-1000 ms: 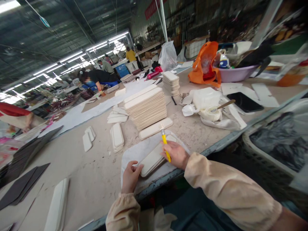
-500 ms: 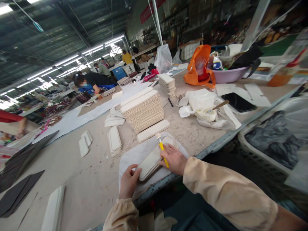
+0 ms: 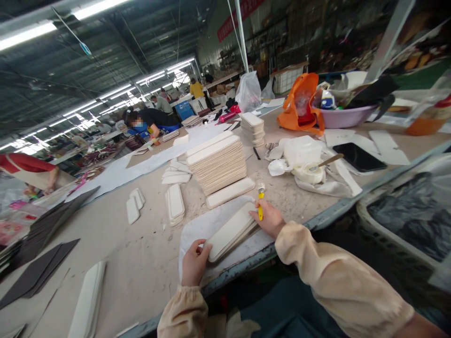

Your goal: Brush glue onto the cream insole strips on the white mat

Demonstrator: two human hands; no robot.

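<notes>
My left hand (image 3: 194, 263) pinches the near end of a long, white, round-cornered strip (image 3: 230, 231), which lies on other strips over a white sheet (image 3: 197, 228). My right hand (image 3: 270, 218) is closed around a brush (image 3: 260, 212) with a yellow handle, its bristles pointing away from me. Some fingers of that hand touch the strip's far end. Just beyond the sheet, a tall stack of cream strips (image 3: 218, 164) stands behind a low pile of the same kind (image 3: 230, 192). Smaller strips (image 3: 175, 204) lie to the left.
On the right are a white tub (image 3: 310, 172) with a wooden stick, a black phone (image 3: 359, 157), an orange bag (image 3: 299, 105) and a purple basin (image 3: 347, 117). A lined basket (image 3: 369, 220) stands beside the table edge. Dark sheets (image 3: 38, 267) lie left; co-workers (image 3: 150, 119) are beyond.
My right hand, with the brush, has moved from the strip's middle to its far right end. My left hand still holds the near end. The view has shifted slightly.
</notes>
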